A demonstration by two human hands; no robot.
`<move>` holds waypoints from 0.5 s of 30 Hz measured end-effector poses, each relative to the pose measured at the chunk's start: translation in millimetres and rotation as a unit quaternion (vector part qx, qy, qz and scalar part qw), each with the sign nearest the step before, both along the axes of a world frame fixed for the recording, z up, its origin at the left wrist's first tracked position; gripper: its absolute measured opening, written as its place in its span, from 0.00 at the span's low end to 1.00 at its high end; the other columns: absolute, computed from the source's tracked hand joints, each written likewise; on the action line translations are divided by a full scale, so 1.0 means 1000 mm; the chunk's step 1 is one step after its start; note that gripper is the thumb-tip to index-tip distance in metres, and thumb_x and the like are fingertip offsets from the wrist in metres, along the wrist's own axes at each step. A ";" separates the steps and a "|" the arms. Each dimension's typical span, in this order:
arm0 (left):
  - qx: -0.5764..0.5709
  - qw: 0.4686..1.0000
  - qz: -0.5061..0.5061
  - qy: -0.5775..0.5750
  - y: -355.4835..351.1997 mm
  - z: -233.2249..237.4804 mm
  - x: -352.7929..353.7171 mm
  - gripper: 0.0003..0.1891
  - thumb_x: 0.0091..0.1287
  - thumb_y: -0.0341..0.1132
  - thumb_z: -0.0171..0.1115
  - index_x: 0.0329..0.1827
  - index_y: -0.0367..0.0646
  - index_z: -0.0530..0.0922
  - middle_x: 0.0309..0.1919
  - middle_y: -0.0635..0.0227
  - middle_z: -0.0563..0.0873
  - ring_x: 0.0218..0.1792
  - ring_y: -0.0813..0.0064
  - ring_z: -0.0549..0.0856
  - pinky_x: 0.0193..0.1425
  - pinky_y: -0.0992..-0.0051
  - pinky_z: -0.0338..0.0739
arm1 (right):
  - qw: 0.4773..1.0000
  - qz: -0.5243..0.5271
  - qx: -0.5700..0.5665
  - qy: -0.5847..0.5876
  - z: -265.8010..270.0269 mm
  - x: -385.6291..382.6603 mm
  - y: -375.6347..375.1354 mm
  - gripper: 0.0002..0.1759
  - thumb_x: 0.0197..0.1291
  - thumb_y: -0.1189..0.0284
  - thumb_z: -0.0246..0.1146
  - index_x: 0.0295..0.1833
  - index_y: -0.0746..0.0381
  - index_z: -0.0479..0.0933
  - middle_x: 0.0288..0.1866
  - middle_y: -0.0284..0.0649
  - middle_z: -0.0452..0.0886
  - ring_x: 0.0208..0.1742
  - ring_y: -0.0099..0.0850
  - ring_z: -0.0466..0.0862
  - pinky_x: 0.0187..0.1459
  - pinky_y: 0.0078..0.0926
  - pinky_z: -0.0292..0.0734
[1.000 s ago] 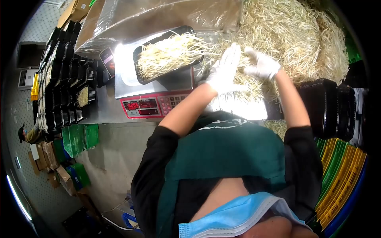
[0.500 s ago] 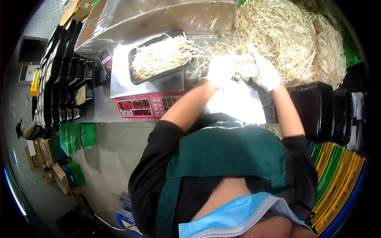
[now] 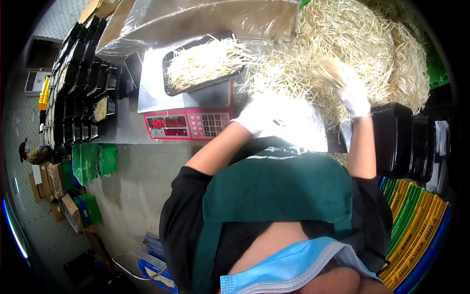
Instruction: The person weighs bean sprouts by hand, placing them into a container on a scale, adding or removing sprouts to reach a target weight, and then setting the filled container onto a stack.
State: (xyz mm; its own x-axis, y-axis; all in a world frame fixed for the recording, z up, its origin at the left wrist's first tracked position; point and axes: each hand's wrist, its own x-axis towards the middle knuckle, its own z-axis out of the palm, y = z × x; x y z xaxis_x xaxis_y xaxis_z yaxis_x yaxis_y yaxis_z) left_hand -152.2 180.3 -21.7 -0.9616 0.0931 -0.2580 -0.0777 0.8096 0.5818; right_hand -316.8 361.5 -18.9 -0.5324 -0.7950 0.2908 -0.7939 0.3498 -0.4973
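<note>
My right hand (image 3: pixel 351 94), in a white glove at the upper right of the frame, is closed around a small, blurred tuft of pale, thin sprouts (image 3: pixel 327 71), in front of the big loose heap of pale sprouts (image 3: pixel 347 32) that fills the upper right. My left hand (image 3: pixel 257 115), also gloved in white, is near the centre, over the left part of a bright white flat surface (image 3: pixel 306 132); the glare washes out its fingers, so I cannot tell whether they are spread or pressed together. Left of it, on the grey metal counter (image 3: pixel 128 130), stands a red and silver digital scale (image 3: pixel 210 126), carrying a tilted black plastic tray (image 3: pixel 228 35) piled with sprouts. Nested glossy black trays (image 3: pixel 391 142) stand at the right, beyond my right wrist.
</note>
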 end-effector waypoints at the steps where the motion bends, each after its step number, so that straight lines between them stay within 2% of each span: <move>1: -0.143 0.983 -0.100 0.060 0.007 -0.001 -0.005 0.21 0.70 0.37 0.43 0.64 0.39 0.65 0.45 0.55 0.81 0.45 0.64 0.82 0.50 0.66 0.74 | 0.999 -0.010 -0.035 -0.008 0.001 0.000 -0.005 0.18 0.63 0.73 0.53 0.59 0.58 0.74 0.59 0.39 0.77 0.60 0.32 0.76 0.63 0.28 0.70; 2: -0.196 0.970 -0.073 0.126 0.013 -0.029 -0.002 0.30 0.65 0.43 0.55 0.68 0.41 0.60 0.56 0.54 0.76 0.56 0.64 0.76 0.62 0.60 0.65 | 0.983 0.113 -0.012 0.145 -0.008 -0.002 -0.026 0.19 0.57 0.76 0.57 0.56 0.59 0.76 0.60 0.37 0.77 0.61 0.31 0.75 0.63 0.28 0.68; 3: -0.199 0.969 -0.075 0.129 0.013 -0.031 -0.003 0.30 0.65 0.43 0.55 0.68 0.41 0.60 0.56 0.54 0.76 0.56 0.64 0.76 0.62 0.60 0.65 | 0.959 0.147 0.042 0.239 -0.015 0.003 -0.038 0.29 0.48 0.77 0.64 0.60 0.58 0.73 0.60 0.42 0.76 0.60 0.35 0.75 0.63 0.28 0.68; 4: -0.222 0.970 -0.028 0.095 0.010 -0.034 -0.004 0.37 0.59 0.44 0.61 0.70 0.41 0.58 0.61 0.54 0.70 0.60 0.63 0.72 0.64 0.58 0.60 | 0.977 0.065 0.191 0.074 -0.016 0.004 -0.036 0.36 0.46 0.73 0.67 0.64 0.59 0.67 0.63 0.45 0.72 0.62 0.38 0.73 0.64 0.29 0.67; 5: -0.243 0.968 0.022 0.059 0.008 -0.037 -0.003 0.45 0.53 0.45 0.67 0.71 0.42 0.55 0.66 0.53 0.65 0.64 0.62 0.68 0.67 0.55 0.56 | 0.939 -0.019 0.329 -0.097 -0.017 0.005 -0.032 0.43 0.43 0.70 0.71 0.68 0.60 0.62 0.65 0.49 0.69 0.63 0.41 0.72 0.65 0.29 0.67; 6: -0.238 0.971 0.035 0.001 0.000 -0.038 0.002 0.53 0.45 0.46 0.73 0.73 0.42 0.51 0.70 0.52 0.57 0.67 0.59 0.64 0.67 0.58 0.57 | 0.939 -0.015 0.330 -0.094 -0.012 0.007 -0.027 0.43 0.43 0.70 0.71 0.68 0.60 0.62 0.65 0.49 0.69 0.63 0.41 0.72 0.65 0.29 0.67; 7: -0.237 0.971 0.039 -0.002 -0.005 -0.038 0.008 0.53 0.45 0.46 0.73 0.73 0.42 0.51 0.70 0.52 0.57 0.67 0.59 0.64 0.67 0.58 0.57 | 0.949 0.009 0.142 -0.281 -0.010 0.008 -0.018 0.51 0.41 0.65 0.73 0.71 0.63 0.56 0.67 0.53 0.65 0.64 0.43 0.70 0.65 0.30 0.65; 8: -0.251 0.966 0.058 -0.002 -0.006 -0.040 0.015 0.52 0.47 0.46 0.72 0.73 0.42 0.50 0.71 0.52 0.55 0.68 0.59 0.62 0.68 0.59 0.57 | 0.889 0.030 -0.052 -0.453 -0.014 0.009 -0.009 0.59 0.38 0.60 0.76 0.73 0.65 0.50 0.69 0.56 0.61 0.66 0.46 0.68 0.66 0.32 0.64; 9: -0.266 0.961 0.075 -0.003 -0.005 -0.041 0.023 0.52 0.48 0.47 0.71 0.73 0.43 0.49 0.72 0.52 0.53 0.69 0.59 0.60 0.68 0.60 0.56 | 0.963 -0.017 0.043 -0.267 -0.031 -0.009 -0.011 0.66 0.34 0.52 0.77 0.72 0.72 0.46 0.71 0.59 0.55 0.69 0.46 0.64 0.69 0.33 0.59; 10: -0.307 0.943 0.093 0.084 0.002 -0.029 0.031 0.42 0.52 0.43 0.69 0.69 0.38 0.58 0.67 0.48 0.63 0.63 0.57 0.70 0.64 0.61 0.64 | 0.957 -0.043 0.066 -0.278 -0.025 0.000 -0.022 0.67 0.34 0.48 0.76 0.71 0.73 0.47 0.71 0.59 0.55 0.70 0.46 0.62 0.70 0.33 0.56; 11: -0.309 0.942 0.093 0.086 0.001 -0.015 0.034 0.42 0.52 0.43 0.69 0.69 0.38 0.58 0.67 0.48 0.63 0.63 0.57 0.70 0.64 0.61 0.64 | 0.952 -0.069 0.087 -0.286 -0.017 0.009 -0.034 0.68 0.34 0.45 0.75 0.71 0.74 0.47 0.71 0.60 0.55 0.72 0.47 0.59 0.71 0.32 0.53; 13: -0.084 0.984 0.076 0.136 -0.013 0.032 0.040 0.30 0.55 0.36 0.66 0.60 0.32 0.69 0.57 0.46 0.75 0.53 0.54 0.80 0.56 0.64 0.73 | 0.968 -0.037 0.093 -0.231 -0.061 0.024 -0.043 0.70 0.33 0.38 0.71 0.71 0.75 0.47 0.71 0.63 0.53 0.73 0.49 0.56 0.72 0.35 0.51; 14: -0.124 0.957 0.066 0.255 -0.029 0.047 0.046 0.25 0.56 0.34 0.66 0.55 0.32 0.73 0.53 0.47 0.79 0.49 0.55 0.82 0.53 0.65 0.75 | 0.961 -0.038 0.249 -0.111 -0.017 0.055 -0.049 0.72 0.31 0.35 0.69 0.71 0.75 0.46 0.71 0.64 0.53 0.73 0.53 0.53 0.71 0.37 0.52; 15: -0.161 0.913 0.057 0.370 -0.049 0.056 0.052 0.20 0.57 0.32 0.65 0.51 0.31 0.76 0.49 0.49 0.82 0.45 0.55 0.84 0.51 0.67 0.77 | 0.976 -0.047 0.200 0.070 -0.045 0.078 -0.043 0.72 0.30 0.36 0.70 0.71 0.74 0.46 0.68 0.64 0.57 0.70 0.56 0.57 0.69 0.42 0.54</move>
State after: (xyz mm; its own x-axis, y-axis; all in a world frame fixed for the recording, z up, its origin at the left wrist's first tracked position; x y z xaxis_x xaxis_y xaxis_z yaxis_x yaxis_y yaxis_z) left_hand -100.2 131.3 34.7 -0.8824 0.0162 0.4703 0.1462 0.9594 0.2413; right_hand -238.3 318.9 -64.3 -0.5855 -0.8095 0.0431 -0.7996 0.5679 -0.1953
